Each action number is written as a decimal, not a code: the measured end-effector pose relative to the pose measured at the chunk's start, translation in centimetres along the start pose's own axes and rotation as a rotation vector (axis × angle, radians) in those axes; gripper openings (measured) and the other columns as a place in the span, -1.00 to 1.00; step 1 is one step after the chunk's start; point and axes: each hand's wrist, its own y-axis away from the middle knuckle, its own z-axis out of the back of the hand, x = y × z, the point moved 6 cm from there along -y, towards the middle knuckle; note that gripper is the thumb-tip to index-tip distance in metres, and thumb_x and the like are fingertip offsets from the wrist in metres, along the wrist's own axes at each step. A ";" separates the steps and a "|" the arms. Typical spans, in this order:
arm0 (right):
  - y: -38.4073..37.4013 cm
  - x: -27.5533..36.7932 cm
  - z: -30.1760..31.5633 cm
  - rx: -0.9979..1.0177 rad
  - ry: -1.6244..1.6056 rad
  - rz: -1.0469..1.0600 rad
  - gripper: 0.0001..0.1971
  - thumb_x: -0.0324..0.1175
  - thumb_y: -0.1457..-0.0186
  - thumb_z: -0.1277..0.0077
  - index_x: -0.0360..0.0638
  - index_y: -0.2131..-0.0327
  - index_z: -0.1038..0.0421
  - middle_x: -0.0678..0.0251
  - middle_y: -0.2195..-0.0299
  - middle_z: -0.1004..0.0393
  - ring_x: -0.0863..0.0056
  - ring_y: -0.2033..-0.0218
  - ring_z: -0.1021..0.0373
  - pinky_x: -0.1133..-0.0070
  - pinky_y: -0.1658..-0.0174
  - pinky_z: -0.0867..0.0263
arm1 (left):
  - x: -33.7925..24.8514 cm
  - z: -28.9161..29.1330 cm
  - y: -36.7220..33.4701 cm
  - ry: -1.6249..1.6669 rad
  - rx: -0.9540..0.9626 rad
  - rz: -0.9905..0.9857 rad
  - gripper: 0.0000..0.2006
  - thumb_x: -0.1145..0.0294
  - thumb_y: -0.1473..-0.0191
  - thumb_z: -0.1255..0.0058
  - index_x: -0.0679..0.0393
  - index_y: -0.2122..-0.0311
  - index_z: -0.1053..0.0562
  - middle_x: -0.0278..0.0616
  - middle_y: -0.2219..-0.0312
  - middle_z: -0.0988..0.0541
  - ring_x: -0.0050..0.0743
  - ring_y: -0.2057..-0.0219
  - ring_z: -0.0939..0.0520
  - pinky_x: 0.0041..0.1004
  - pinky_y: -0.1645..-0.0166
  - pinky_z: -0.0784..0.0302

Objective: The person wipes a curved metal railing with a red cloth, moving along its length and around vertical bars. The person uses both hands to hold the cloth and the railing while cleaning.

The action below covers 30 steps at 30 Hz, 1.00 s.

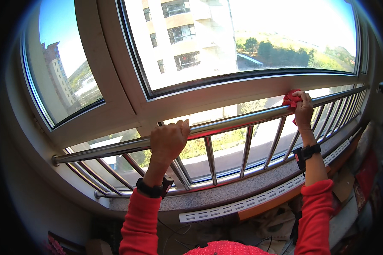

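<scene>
A shiny metal railing [236,120] runs across in front of the window, with thin upright bars below its thick top rail. My left hand [168,138] is wrapped round the top rail, left of the middle. Farther right, my right hand [303,111] presses a crumpled red cloth [291,98] onto the same rail, its fingers closed over the cloth. Part of the cloth hangs behind the rail, and the palm hides some of it. Both wrists carry black straps with small devices, below red sleeves.
Behind the railing stands a large framed window [166,91], with buildings and trees outside. Under the railing lies a speckled stone sill [217,193]. A white slotted radiator top [242,206] runs below it. Assorted boxes and clutter [344,187] fill the lower right, and loose cables hang near the bottom.
</scene>
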 end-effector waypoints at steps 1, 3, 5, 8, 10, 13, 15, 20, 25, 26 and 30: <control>0.4 1.5 0.0 0.005 -0.078 0.055 -0.67 -0.63 -0.03 0.24 -0.01 0.26 -0.48 0.23 0.29 -0.48 0.18 0.15 -0.43 0.34 0.02 -0.36 | 0.0 -0.1 0.0 0.001 0.003 0.002 -0.54 0.08 -0.28 0.28 0.07 0.52 -0.54 -0.17 0.75 -0.53 -0.18 0.68 -0.59 -0.23 0.49 -0.51; 1.3 4.5 -0.2 0.109 -0.112 0.109 -0.73 -0.48 -0.04 0.17 -0.01 0.22 -0.48 0.26 0.26 -0.45 0.24 0.13 -0.39 0.33 -0.03 -0.26 | -0.2 -0.1 0.0 -0.026 -0.024 -0.018 -0.56 0.09 -0.27 0.26 0.08 0.53 -0.53 -0.17 0.75 -0.53 -0.19 0.69 -0.59 -0.24 0.50 -0.51; 2.2 7.4 -0.2 0.184 -0.136 0.156 -0.76 -0.36 -0.04 0.11 0.00 0.19 -0.45 0.26 0.24 -0.41 0.28 0.11 -0.34 0.33 -0.06 -0.19 | -0.3 -0.1 0.0 -0.043 -0.046 -0.029 -0.57 0.10 -0.25 0.23 0.09 0.54 -0.53 -0.17 0.75 -0.53 -0.19 0.69 -0.59 -0.25 0.50 -0.51; 3.1 10.4 -0.1 0.195 -0.120 0.214 -0.74 -0.16 -0.05 -0.12 0.03 0.20 -0.40 0.28 0.26 -0.37 0.30 0.11 -0.33 0.33 -0.02 -0.19 | -0.2 0.0 0.1 -0.036 -0.078 -0.025 -0.58 0.12 -0.23 0.20 0.10 0.56 -0.52 -0.17 0.75 -0.52 -0.18 0.70 -0.58 -0.26 0.49 -0.51; 2.9 10.7 0.1 0.140 -0.102 0.202 -0.76 -0.16 -0.03 -0.17 0.03 0.29 -0.38 0.32 0.31 -0.39 0.30 0.19 -0.37 0.34 0.06 -0.26 | -0.1 -0.1 0.2 -0.013 -0.082 -0.011 -0.59 0.12 -0.22 0.18 0.10 0.57 -0.52 -0.17 0.75 -0.52 -0.17 0.70 -0.57 -0.26 0.48 -0.51; 2.0 9.2 0.0 0.058 -0.123 0.139 -0.81 -0.23 -0.03 -0.16 0.02 0.39 -0.35 0.34 0.43 -0.40 0.30 0.32 -0.41 0.36 0.21 -0.32 | -0.1 -0.1 0.3 -0.072 -0.093 -0.026 -0.59 0.15 -0.21 0.18 0.11 0.59 -0.50 -0.18 0.73 -0.52 -0.18 0.69 -0.57 -0.24 0.45 -0.49; 1.5 7.3 -0.1 0.016 -0.111 0.113 -0.86 -0.28 -0.02 -0.11 0.03 0.35 -0.38 0.34 0.38 -0.44 0.29 0.28 -0.42 0.35 0.17 -0.34 | -0.1 -0.3 0.4 -0.092 -0.085 -0.038 -0.61 0.19 -0.20 0.17 0.12 0.61 -0.48 -0.18 0.72 -0.52 -0.17 0.68 -0.56 -0.24 0.43 -0.48; 0.2 0.0 1.0 -0.037 0.035 0.033 -0.80 -0.25 -0.07 -0.02 0.11 0.19 -0.46 0.33 0.26 -0.48 0.27 0.15 -0.42 0.34 0.01 -0.33 | -0.4 -0.4 0.4 -0.090 -0.144 -0.063 -0.65 0.24 -0.19 0.14 0.13 0.60 -0.45 -0.14 0.68 -0.53 -0.10 0.65 -0.56 -0.24 0.43 -0.48; -1.6 -8.1 2.0 -0.017 0.113 -0.027 -0.80 -0.19 -0.12 0.02 0.11 0.19 -0.45 0.31 0.21 -0.51 0.23 0.14 -0.44 0.31 0.00 -0.30 | -0.4 -0.2 0.5 -0.051 -0.208 -0.039 -0.67 0.30 -0.16 0.14 0.14 0.63 -0.42 -0.12 0.70 -0.50 -0.05 0.66 -0.51 -0.20 0.44 -0.43; -2.0 -9.6 2.1 -0.026 0.107 -0.044 -0.80 -0.18 -0.12 0.03 0.12 0.18 -0.45 0.31 0.21 -0.51 0.21 0.15 -0.44 0.30 0.00 -0.30 | -0.4 -0.2 0.5 -0.052 -0.214 -0.050 -0.67 0.30 -0.16 0.14 0.15 0.63 -0.41 -0.11 0.70 -0.49 -0.04 0.67 -0.51 -0.19 0.44 -0.43; -3.4 -15.5 2.7 0.004 0.182 -0.180 -0.75 -0.13 -0.14 0.07 0.16 0.12 -0.45 0.26 0.12 -0.51 0.17 0.07 -0.44 0.28 -0.02 -0.33 | -0.3 -0.4 0.5 -0.024 -0.226 -0.040 -0.66 0.30 -0.12 0.13 0.16 0.66 -0.39 -0.11 0.73 -0.46 -0.04 0.71 -0.46 -0.20 0.46 -0.41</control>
